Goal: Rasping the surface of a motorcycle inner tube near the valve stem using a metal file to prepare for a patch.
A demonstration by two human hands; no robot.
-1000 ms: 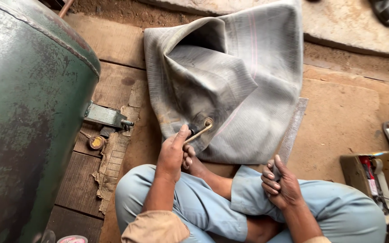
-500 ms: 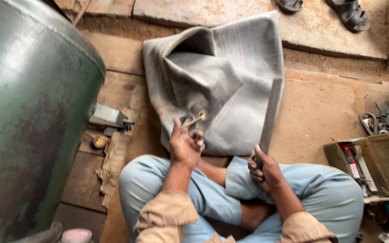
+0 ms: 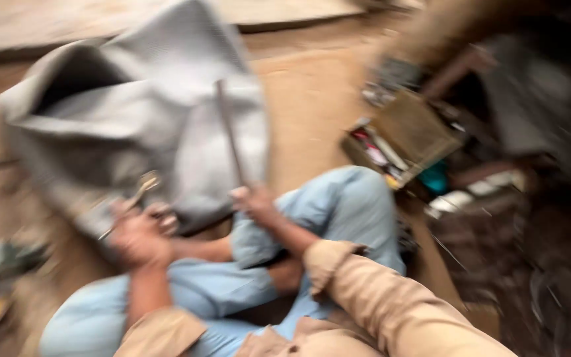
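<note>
**A Very Blurry Picture**

Everything looks smeared, as if the camera shook. The right hand (image 3: 254,201) and left hand (image 3: 141,233) are fuzzy. Light is soft and even, with no glare. Far right of the hands it turns dark and streaky.

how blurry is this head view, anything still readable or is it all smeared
Head view: heavy motion blur throughout, edges streaked, light soft and even with no glare. Still readable: the grey sheet, the left hand on a small tool, the right hand gripping a thin rod. The open box is smeared.
</note>
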